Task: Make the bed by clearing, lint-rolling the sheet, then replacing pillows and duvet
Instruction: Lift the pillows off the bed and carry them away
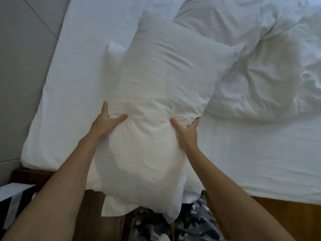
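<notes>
A white pillow (156, 105) is gripped at both sides by the left hand (106, 122) and right hand (186, 131), over the bed's near edge; a second pillow (113, 51) seemingly lies behind, the duvet (260, 58) bunched far right.

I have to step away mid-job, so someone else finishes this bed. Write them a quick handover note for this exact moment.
Left hand and right hand each grip a side of the plump white fabric pillow, held over the bed's near edge.
A second white pillow shows just behind it.
The crumpled white duvet is bunched on the right of the white fitted sheet.
Done: cannot tell whether the sheet is lint-rolled; no roller in view.
Left: set the pillows down, then spread the duvet.
</notes>
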Available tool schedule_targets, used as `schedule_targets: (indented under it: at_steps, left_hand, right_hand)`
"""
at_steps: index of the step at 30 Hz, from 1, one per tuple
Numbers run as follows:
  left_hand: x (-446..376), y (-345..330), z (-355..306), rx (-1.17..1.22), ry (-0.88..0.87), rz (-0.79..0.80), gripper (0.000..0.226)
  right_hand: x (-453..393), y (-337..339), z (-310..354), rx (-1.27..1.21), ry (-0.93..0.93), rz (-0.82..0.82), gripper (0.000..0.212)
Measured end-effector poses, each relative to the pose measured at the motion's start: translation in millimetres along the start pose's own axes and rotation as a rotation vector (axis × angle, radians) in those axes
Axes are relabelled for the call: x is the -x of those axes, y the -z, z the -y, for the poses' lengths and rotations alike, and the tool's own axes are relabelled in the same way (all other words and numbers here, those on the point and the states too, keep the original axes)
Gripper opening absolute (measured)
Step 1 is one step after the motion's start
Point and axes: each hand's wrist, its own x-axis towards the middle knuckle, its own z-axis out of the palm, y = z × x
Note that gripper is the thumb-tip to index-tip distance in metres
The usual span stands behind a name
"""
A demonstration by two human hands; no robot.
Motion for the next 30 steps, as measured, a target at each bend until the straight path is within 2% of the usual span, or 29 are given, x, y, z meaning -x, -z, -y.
schedule_targets:
  at_steps: [2,4,7,11,13,16,19,21,26,30]
  left_hand:
    - [4.0,-6.0,-7.5,0.027,-0.041,-0.025,0.121]
    - [21.6,-14.2,-20.8,0.094,-0.117,-0.104,0.1]
    - [65.7,-24.4,-42.1,0.227,-0.214,-0.222,0.072]
    - [118.6,-37.3,-49.3,0.385,-0.21,-0.337,0.059]
    - [138.3,-52.4,-40.0,0.407,-0.16,-0.404,0.058]
    - [150.0,-81.1,-11.2,0.385,0.004,-0.437,0.065]
    - [123.8,-94.0,25.8,0.269,0.172,-0.272,0.097]
    - [91.4,-94.2,47.0,0.311,0.2,-0.203,0.111]
    - [28.9,-81.0,43.9,0.404,0.084,-0.103,0.109]
    - [-5.4,-88.0,57.7,0.392,0.12,-0.045,0.124]
  right_hand:
    - [-6.4,-0.8,3.3,-0.026,0.001,0.016,0.121]
    - [-6.0,8.3,13.4,-0.088,0.042,0.037,0.116]
    - [7.5,39.5,33.0,-0.167,0.171,0.069,0.091]
    - [19.9,83.0,49.1,-0.137,0.298,0.091,0.062]
    - [20.7,93.3,47.3,-0.094,0.349,0.117,0.063]
    - [12.8,90.6,28.1,0.047,0.321,0.184,0.083]
    - [-8.7,81.9,0.0,0.23,0.235,0.262,0.109]
    - [-24.6,77.6,-15.0,0.228,0.184,0.288,0.118]
    - [-62.7,68.7,-38.4,0.1,0.125,0.224,0.111]
    - [-94.0,50.0,-52.0,0.099,0.061,0.215,0.109]
